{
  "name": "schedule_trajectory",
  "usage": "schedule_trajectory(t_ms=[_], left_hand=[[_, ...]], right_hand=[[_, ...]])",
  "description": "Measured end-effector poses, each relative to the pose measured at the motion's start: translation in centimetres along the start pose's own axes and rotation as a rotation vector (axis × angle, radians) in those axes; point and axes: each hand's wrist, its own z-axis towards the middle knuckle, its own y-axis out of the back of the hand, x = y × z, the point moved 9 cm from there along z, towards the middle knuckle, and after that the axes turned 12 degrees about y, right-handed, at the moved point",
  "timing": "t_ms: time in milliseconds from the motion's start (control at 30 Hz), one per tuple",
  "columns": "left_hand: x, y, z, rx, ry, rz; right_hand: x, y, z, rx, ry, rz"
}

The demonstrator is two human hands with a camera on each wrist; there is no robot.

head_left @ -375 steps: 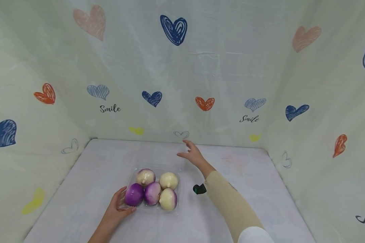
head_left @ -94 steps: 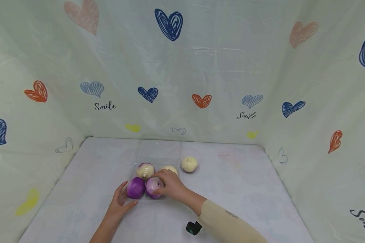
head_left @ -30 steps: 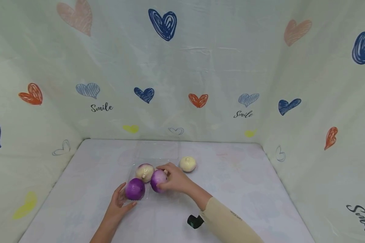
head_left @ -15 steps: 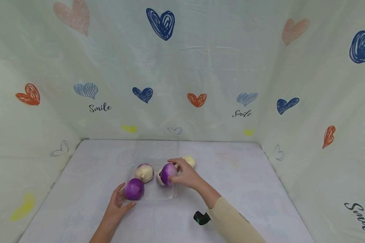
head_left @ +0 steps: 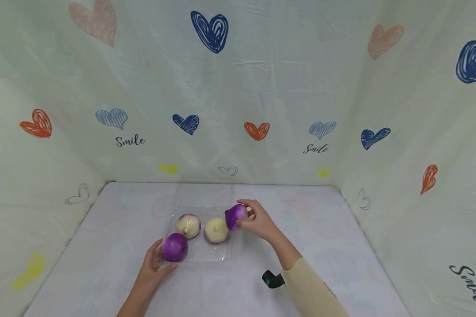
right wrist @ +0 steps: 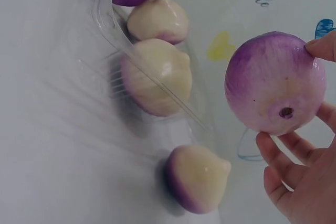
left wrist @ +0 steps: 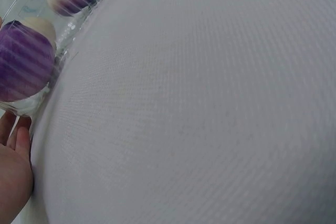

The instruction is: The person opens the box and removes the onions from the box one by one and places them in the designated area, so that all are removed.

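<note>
A purple-and-white turnip (head_left: 236,216) is pinched between the thumb and fingers of my right hand (head_left: 262,222), raised over the right edge of a clear plastic box (head_left: 206,254). Three turnips sit in the box: a deep purple one (head_left: 175,247), a whitish one (head_left: 188,226) at the back left and a cream one (head_left: 216,230) at the right. My left hand (head_left: 152,268) grips the box's front left corner, thumb along the front. Another turnip (right wrist: 198,179) rests on the table outside the box; in the head view the right hand mostly hides it.
The box's transparent lid (head_left: 204,196) lies folded back behind it. White cloth covers the table (head_left: 321,237), and a heart-printed curtain (head_left: 238,88) stands around its back and sides. A small black device (head_left: 273,279) is strapped at the right wrist.
The right hand has lifted the purple-and-white turnip from the box's middle and carried it rightward. Earlier, another turnip went from the box to the table. The left hand keeps its hold.
</note>
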Motion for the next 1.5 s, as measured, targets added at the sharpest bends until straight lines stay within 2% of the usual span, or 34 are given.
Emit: schedule_trajectory(t_ms=[100,267,333,500,800,933,1067,1167,1333,1500], left_hand=[[0.0,0.0,0.0,-0.001,-0.007,-0.003],[0.0,0.0,0.1,0.000,-0.004,-0.009],[0.1,0.0,0.2,-0.003,0.001,-0.008],[0.1,0.0,0.1,-0.008,-0.022,-0.008],[0.1,0.1,0.1,-0.006,-0.031,-0.024],[0.2,0.1,0.2,-0.004,-0.020,-0.021],[0.3,0.1,0.2,-0.002,0.004,-0.020],[0.3,0.1,0.2,-0.010,0.010,-0.012],[0.3,0.1,0.2,-0.014,0.005,-0.003],[0.2,0.1,0.1,-0.011,0.008,-0.003]], right_hand=[[-0.6,1.1,-0.2,-0.042,-0.012,0.008],[1.7,3.2,-0.9,-0.083,-0.042,0.010],[1.5,3.8,-1.1,-0.100,-0.055,0.011],[-2.6,4.7,-1.4,-0.156,-0.074,-0.005],[-5.7,6.3,-2.4,-0.234,-0.123,0.000],[-6.9,6.7,-2.9,-0.288,-0.172,0.051],[-7.6,7.0,-3.5,-0.348,-0.187,0.122],[-8.2,7.0,-3.8,-0.362,-0.192,0.146],[-9.8,7.4,-4.6,-0.409,-0.257,0.140],[-10.7,7.5,-5.2,-0.434,-0.282,0.161]])
